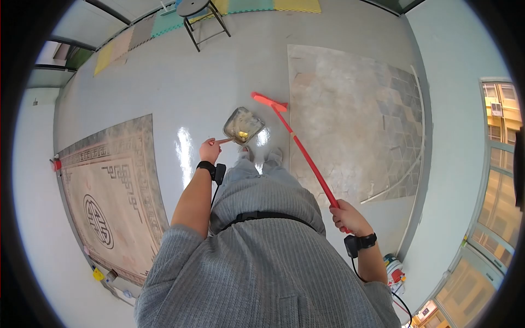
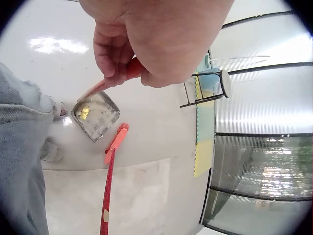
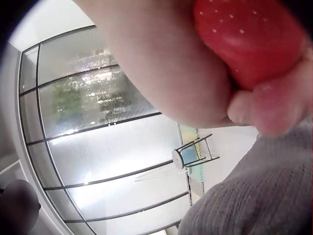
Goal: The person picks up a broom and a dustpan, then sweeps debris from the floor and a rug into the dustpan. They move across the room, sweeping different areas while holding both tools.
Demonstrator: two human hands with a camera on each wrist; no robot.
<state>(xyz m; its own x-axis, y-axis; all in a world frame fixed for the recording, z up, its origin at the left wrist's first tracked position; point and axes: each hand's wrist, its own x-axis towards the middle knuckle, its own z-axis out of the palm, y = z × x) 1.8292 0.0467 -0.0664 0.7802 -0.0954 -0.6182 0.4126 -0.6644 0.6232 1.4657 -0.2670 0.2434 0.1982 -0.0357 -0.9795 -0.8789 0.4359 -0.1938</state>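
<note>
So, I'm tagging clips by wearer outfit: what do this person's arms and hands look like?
The left hand and right hand are gloveless. Each wrist wears a black strap with a boxy black module and a thin dark cable. Grey ribbed sleeves leave the forearms bare.

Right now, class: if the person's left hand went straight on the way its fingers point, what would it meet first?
Most likely the dustpan, at the far end of the handle that the left hand grips. The hand's height is unclear, so it might pass above.
</note>
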